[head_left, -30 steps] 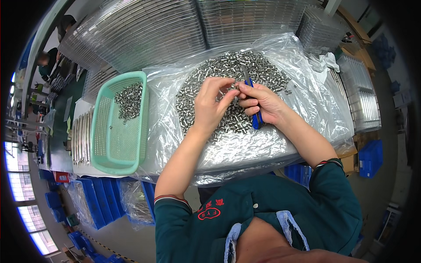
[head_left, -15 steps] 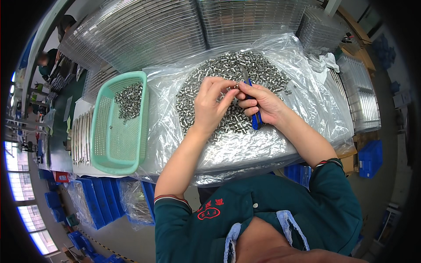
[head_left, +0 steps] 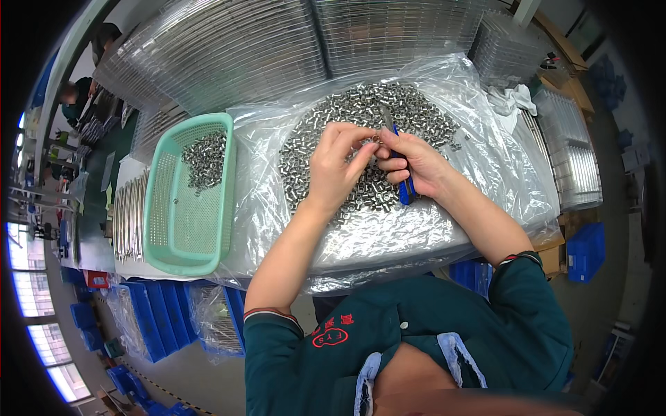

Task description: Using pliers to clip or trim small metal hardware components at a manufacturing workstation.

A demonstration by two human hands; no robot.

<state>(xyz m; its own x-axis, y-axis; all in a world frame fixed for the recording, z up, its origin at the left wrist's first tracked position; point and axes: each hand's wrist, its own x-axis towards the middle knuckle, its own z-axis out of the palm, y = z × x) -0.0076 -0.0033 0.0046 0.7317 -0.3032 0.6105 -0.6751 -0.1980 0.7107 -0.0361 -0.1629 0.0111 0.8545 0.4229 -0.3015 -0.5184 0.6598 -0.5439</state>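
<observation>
My left hand [head_left: 331, 165] pinches a small metal ring-like part [head_left: 375, 139] between thumb and fingertips. Right beside it, my right hand [head_left: 424, 166] is closed around a blue utility knife [head_left: 406, 191], with its blade pointing away from me. The right thumb and fingertips meet the small part too. Beneath both hands spreads a large pile of short, shiny metal sleeves [head_left: 312, 132] on a clear plastic sheet [head_left: 423, 232]. To the left, a pale green perforated basket [head_left: 225, 215] holds a smaller heap of the same sleeves [head_left: 203, 158] toward its far end.
Stacks of clear plastic trays [head_left: 236, 55] line the table's far side, with more trays [head_left: 572, 152] at the right. A white cloth [head_left: 510, 104] lies at the back right. Metal rods [head_left: 130, 215] lie left of the basket. Blue bins [head_left: 156, 315] stand below the table.
My fingertips have shifted slightly around the small metal part, which shows a little more plainly. Both arms and the utility knife stay nearly in place.
</observation>
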